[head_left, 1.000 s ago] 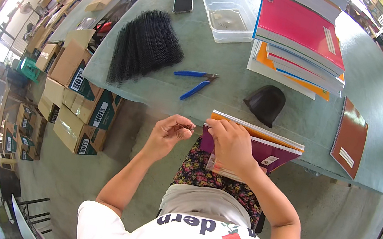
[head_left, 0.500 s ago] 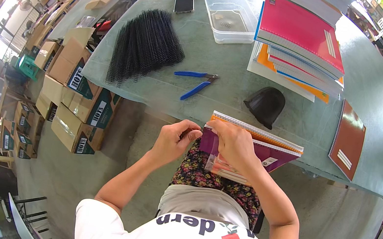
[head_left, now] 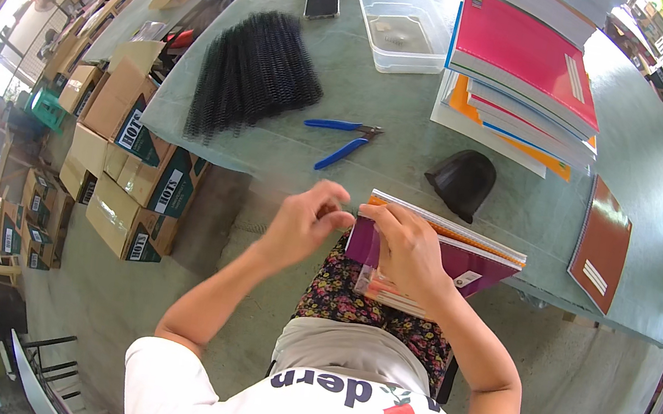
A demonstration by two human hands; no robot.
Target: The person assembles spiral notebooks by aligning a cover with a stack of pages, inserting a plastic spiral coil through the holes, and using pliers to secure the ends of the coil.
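My right hand (head_left: 407, 244) grips the upper left part of a purple-covered notebook (head_left: 461, 259), held upright at the table's near edge. White pages and an orange sheet show along its top, with a row of small holes. My left hand (head_left: 303, 222) is just off the notebook's left end, its bent index finger and thumb apart. A faint, thin coil-like pattern (head_left: 250, 226) shows beside that hand; whether it touches the hand I cannot tell. Past the notebook lies a black, rounded, cup-like piece (head_left: 463, 184). Blue-handled cutting pliers (head_left: 342, 144) lie farther left.
Black spiral coils (head_left: 257, 76) are heaped on the green table (head_left: 397, 114). Beyond are a phone (head_left: 323, 1), a clear plastic box (head_left: 395, 65) and a tall notebook stack (head_left: 522, 51). A brown notebook (head_left: 602, 245) lies right. Cardboard boxes (head_left: 129, 215) stand at left.
My left hand has lifted slightly and its index finger and thumb have parted. My right hand still grips the notebook, which has barely moved.
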